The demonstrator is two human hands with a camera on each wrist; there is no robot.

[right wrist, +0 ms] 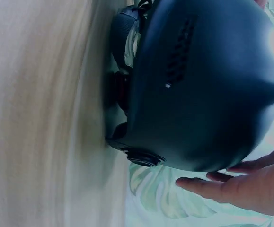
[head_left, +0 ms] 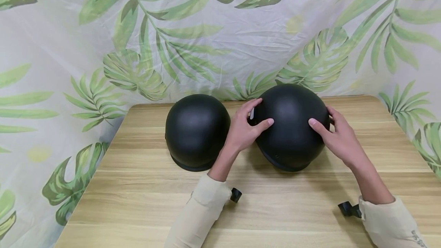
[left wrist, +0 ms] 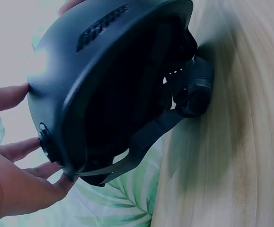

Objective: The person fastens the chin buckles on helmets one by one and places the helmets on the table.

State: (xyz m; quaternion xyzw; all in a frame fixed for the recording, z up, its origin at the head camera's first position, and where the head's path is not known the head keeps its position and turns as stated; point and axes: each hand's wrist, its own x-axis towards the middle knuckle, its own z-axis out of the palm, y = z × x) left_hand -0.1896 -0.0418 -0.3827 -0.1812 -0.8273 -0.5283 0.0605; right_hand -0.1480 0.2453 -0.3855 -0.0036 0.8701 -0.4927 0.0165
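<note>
My two hands hold a black helmet over the right half of the wooden table. The left hand grips its left side, thumb on the smooth shell and fingers on the side. On the other side the right hand lays its thumb on the shell, with its fingers around the edge. In the left wrist view the helmet is tilted, showing its dark inside, a chin strap and a round side fitting. The right wrist view shows a slotted vent. A second black helmet stands left of the left hand.
The wood-grain table reaches back to a leaf-patterned cloth, which hangs close behind both helmets. Small black mounts stick out from the sleeves at both wrists.
</note>
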